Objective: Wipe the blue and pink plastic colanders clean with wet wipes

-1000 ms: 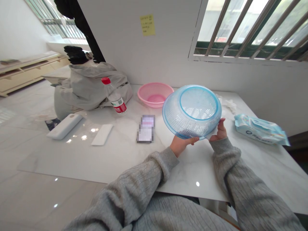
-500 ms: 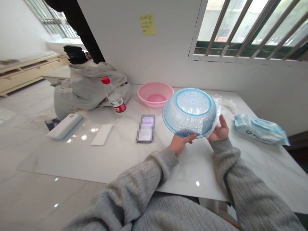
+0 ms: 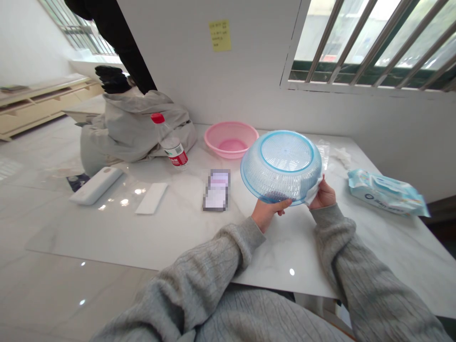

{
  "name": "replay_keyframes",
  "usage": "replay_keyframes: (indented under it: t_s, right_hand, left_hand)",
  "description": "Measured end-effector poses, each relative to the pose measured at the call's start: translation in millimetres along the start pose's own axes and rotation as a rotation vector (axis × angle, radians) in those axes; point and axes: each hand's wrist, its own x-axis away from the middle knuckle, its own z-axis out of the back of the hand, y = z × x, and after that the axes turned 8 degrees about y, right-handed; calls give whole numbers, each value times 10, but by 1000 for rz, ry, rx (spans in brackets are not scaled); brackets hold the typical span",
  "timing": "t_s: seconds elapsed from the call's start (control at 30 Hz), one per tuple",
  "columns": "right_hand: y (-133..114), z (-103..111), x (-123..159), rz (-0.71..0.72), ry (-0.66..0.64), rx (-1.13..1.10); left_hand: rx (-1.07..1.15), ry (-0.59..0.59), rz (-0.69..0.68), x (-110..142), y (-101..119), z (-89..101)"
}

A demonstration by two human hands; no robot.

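Blue see-through plastic strainer (image 3: 281,166) is the star here, held upside down and tilted, up off the marble-look table (image 3: 285,251). From the head cam, the left hand (image 3: 267,213) is firmly grasping the strainer's near rim, fingers wrapped along the edge. The right hand (image 3: 323,195) is gripping the rim further round, pinching a white wipe (image 3: 312,192) against the plastic.

Around the strainer: a pink plastic basket (image 3: 213,137) sits just behind it, and a pack of wet wipes (image 3: 386,192) lies to its right. Just left of it is a flat item too blurred to make out (image 3: 216,190). Further left are a red-capped water bottle (image 3: 170,145), a white rounded block (image 3: 96,185), a flat white strip (image 3: 151,198) and a heap of grey fabric (image 3: 135,133).
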Motion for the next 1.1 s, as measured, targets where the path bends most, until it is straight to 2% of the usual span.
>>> replay_keyframes:
  t_s: [0.2, 0.33, 0.43, 0.63, 0.87, 1.0, 1.1]
  right_hand:
    - [14, -6, 16, 20, 8, 8]
    - [18, -53, 59, 22, 28, -26]
    - [12, -72, 88, 19, -5, -34]
    - [-21, -125, 114, 34, 15, 26]
    - [-15, -147, 96, -22, -62, 100]
    - [-17, -123, 108, 11, -57, 101]
    - [-32, -89, 103, 35, -22, 93]
  left_hand:
    - [-39, -45, -49, 10, -7, 22]
    - [-42, -80, -37, 20, -6, 28]
    - [-30, -99, -17, 26, 1, 38]
    - [-56, -99, 4, 27, 36, 52]
    - [-129, 18, 11, 42, 152, 34]
    - [-135, -21, -13, 53, 207, 31]
    - [-135, -42, -7, 37, 166, 39]
